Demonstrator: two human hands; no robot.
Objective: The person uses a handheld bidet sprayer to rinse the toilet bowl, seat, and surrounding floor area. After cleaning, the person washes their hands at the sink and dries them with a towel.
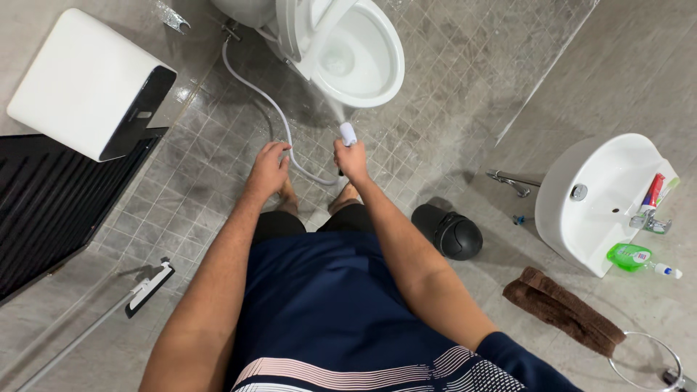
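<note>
Your navy shirt with pale pink stripes [327, 341] fills the bottom of the view, and both forearms reach out from it over the grey mosaic-tiled floor [435, 94]. Your right hand [351, 158] has its fingers curled tight around the small white handheld spray nozzle [348, 133], whose head points toward the white ceramic toilet bowl [363, 62] just ahead; a fine spray shows between the nozzle and the rim. Inside the bowl you can see only a little clear water at the bottom, with the seat and lid raised. Your left hand [267, 168] is loosely cupped on the white flexible hose [268, 98], which runs from the wall fitting down to the nozzle. Beside your right leg stands a round black lidded waste bin [449, 231], its lid closed, so you cannot tell what it holds. At the far right, the white wall-hung washbasin [595, 218] has an empty bowl; on its ledge rest a red tube [652, 194] and a green plastic bottle [630, 257]. A brown towel [559, 308] hangs below it.
</note>
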